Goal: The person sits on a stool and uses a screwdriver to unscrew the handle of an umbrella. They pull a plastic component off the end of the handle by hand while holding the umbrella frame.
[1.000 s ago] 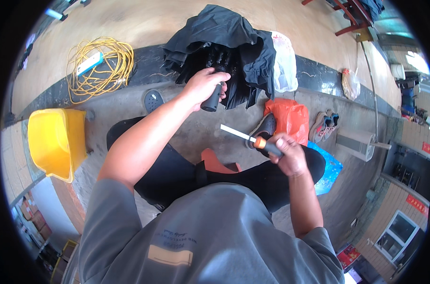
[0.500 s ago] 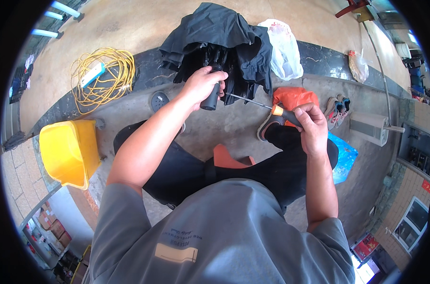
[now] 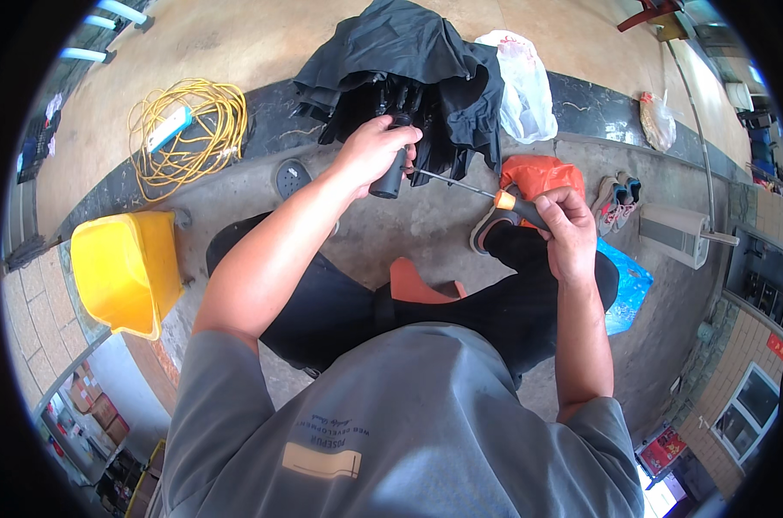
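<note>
A black folding umbrella [image 3: 400, 47] lies with its loose cloth bunched on the raised ledge, its handle toward me. My left hand [image 3: 374, 154] is closed around the black handle, just below the ribs. In my right hand [image 3: 570, 226] is a screwdriver [image 3: 506, 200], its orange-and-black grip held between thumb and fingers. The long thin shaft points left, and its tip is close to the handle beside my left fingers. Whether the tip touches the handle I cannot tell. The umbrella's inner ribs are partly hidden in the dark folds.
A coiled yellow cable [image 3: 193, 129] with a power strip lies left on the ledge. A yellow bin [image 3: 128, 272] stands at left. White plastic bag [image 3: 527, 91], orange bag [image 3: 542, 177], blue bag [image 3: 626, 285] and a pair of shoes [image 3: 616, 203] are to the right.
The umbrella and my left hand have shifted very slightly right in the picture. Both hands keep their holds, and the screwdriver stays nearly in place.
</note>
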`<state>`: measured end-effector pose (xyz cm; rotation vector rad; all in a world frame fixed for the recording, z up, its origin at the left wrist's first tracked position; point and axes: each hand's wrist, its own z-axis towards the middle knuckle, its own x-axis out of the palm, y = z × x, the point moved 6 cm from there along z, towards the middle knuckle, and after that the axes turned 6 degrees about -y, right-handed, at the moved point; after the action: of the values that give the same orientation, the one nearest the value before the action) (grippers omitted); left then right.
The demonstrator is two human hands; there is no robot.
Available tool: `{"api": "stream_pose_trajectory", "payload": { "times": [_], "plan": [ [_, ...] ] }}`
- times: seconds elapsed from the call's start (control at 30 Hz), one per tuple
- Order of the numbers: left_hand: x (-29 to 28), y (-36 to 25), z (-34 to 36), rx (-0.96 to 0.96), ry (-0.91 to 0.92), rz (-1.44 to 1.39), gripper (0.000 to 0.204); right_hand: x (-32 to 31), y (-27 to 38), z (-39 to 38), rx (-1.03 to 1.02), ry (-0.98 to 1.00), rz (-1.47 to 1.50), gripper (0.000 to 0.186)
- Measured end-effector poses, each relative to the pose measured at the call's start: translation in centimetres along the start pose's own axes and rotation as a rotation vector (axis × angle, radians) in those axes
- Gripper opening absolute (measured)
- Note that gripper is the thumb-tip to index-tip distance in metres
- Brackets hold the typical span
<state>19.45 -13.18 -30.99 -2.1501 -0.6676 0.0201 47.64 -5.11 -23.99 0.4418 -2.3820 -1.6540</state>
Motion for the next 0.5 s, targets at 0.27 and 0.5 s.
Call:
{"api": "stream_pose_trajectory", "payload": {
  "times": [0.27, 0.5],
  "plan": [
    [0.0, -0.2, -0.1, 0.03, -0.053, 0.142, 0.019, 2.0, 3.4, -1.8, -0.133, 0.112, -0.046, 0.022],
    [-0.5, -0.9, 0.0, 0.114, -0.096, 0.202, 0.019, 1.4, 2.3, -2.1, 0.466, 0.251, -0.313, 0.045]
  ]
}}
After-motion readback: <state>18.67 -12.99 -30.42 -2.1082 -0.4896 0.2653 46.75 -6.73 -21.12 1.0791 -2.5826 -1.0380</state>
